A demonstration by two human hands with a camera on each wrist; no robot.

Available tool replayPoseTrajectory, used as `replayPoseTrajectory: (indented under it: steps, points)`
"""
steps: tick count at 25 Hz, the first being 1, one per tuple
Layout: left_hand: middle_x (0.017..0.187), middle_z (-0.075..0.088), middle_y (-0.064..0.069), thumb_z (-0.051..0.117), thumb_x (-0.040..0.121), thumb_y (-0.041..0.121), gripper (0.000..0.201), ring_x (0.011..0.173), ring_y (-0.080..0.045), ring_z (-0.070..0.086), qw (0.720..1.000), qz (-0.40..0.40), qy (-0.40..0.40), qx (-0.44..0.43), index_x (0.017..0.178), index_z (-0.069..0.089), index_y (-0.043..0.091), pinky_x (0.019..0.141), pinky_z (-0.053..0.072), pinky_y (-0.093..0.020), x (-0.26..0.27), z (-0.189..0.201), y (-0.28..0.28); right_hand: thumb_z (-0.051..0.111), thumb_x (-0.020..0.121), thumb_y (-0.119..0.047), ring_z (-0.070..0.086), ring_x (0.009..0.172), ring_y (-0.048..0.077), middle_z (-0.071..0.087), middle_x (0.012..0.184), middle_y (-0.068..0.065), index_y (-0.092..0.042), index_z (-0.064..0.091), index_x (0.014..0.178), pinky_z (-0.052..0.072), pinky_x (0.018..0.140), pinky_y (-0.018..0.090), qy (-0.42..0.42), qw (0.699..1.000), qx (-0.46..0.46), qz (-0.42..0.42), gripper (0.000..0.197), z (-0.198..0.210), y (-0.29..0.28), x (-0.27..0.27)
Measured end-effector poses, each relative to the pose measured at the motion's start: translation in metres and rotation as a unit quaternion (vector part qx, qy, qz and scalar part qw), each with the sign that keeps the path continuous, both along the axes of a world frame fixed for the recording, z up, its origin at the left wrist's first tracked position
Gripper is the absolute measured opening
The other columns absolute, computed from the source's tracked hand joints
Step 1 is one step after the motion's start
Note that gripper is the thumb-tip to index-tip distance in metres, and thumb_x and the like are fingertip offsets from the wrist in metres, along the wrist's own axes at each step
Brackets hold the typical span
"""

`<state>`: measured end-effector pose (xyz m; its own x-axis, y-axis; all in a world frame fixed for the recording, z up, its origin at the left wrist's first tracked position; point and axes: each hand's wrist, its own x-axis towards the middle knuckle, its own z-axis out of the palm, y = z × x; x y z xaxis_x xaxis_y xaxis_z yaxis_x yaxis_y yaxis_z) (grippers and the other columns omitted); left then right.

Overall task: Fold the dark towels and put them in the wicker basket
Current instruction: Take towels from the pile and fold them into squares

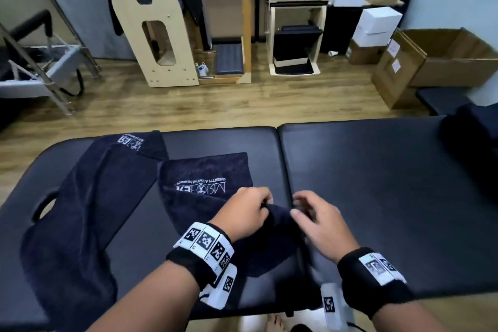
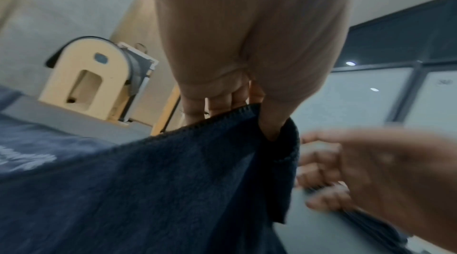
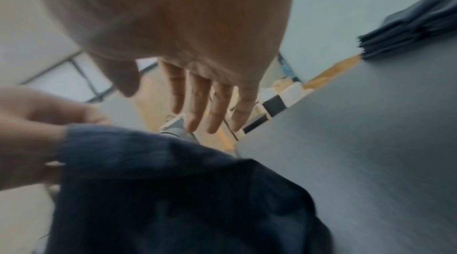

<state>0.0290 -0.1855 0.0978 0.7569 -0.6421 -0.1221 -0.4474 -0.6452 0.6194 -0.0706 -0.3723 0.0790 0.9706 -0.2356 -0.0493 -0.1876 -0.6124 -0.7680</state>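
On the padded black worktop (image 1: 377,183) lies the logo towel (image 1: 210,186), its near edge lifted for folding. The left hand (image 1: 242,213) pinches that hem; the right hand (image 1: 320,226) hovers beside, fingers (image 3: 197,102) apart, empty. No wicker basket shows.

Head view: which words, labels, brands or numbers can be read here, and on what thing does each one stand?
Middle towel: white logo, upside down to the camera and seemingly mirrored; no word reads surely, and the small line under it is too small.
Left towel: white logo at its far end, partly folded over; unreadable.
Wrist bands: black-and-white square code marks, no letters.
Cardboard box: white labels, too small to read.
Wrist views: towel print is blurred.
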Motion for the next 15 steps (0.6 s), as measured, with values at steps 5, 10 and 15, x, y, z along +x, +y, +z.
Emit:
replayPoseTrajectory:
  steps: [5, 10, 15]
  points:
    - [0.09, 0.068, -0.009, 0.057, 0.085, 0.024, 0.01, 0.091, -0.033, 0.062, 0.996, -0.025, -0.071, 0.057, 0.082, 0.055, 0.015, 0.077, 0.05, -0.041, -0.006, 0.008, -0.032, 0.06, 0.077, -0.032, 0.061, 0.092, 0.029, 0.066, 0.094, -0.003, -0.026, 0.049, 0.095, 0.05, 0.075, 0.04, 0.008, 0.996, -0.082, 0.04, 0.022, 0.01, 0.016, 0.011]
    - [0.103, 0.063, -0.016, 0.064, 0.088, 0.026, 0.019, 0.098, -0.037, 0.062, 0.974, -0.065, -0.059, 0.208, 0.093, 0.062, 0.008, 0.082, 0.052, -0.042, 0.006, -0.005, -0.003, 0.055, 0.075, -0.018, 0.062, 0.083, 0.039, 0.069, 0.078, 0.006, -0.026, 0.049, 0.088, 0.05, 0.069, 0.038, 0.039, 0.993, -0.116, 0.005, 0.017, 0.005, -0.002, 0.034]
    - [0.104, 0.068, -0.013, 0.062, 0.088, 0.027, 0.014, 0.099, -0.036, 0.065, 0.958, -0.037, -0.012, 0.285, 0.097, 0.064, 0.017, 0.081, 0.052, -0.04, 0.029, -0.004, 0.049, 0.059, 0.081, -0.019, 0.065, 0.087, 0.037, 0.072, 0.083, 0.005, -0.031, 0.058, 0.088, 0.052, 0.07, 0.037, 0.102, 0.978, -0.182, -0.015, 0.014, 0.001, -0.055, 0.042]
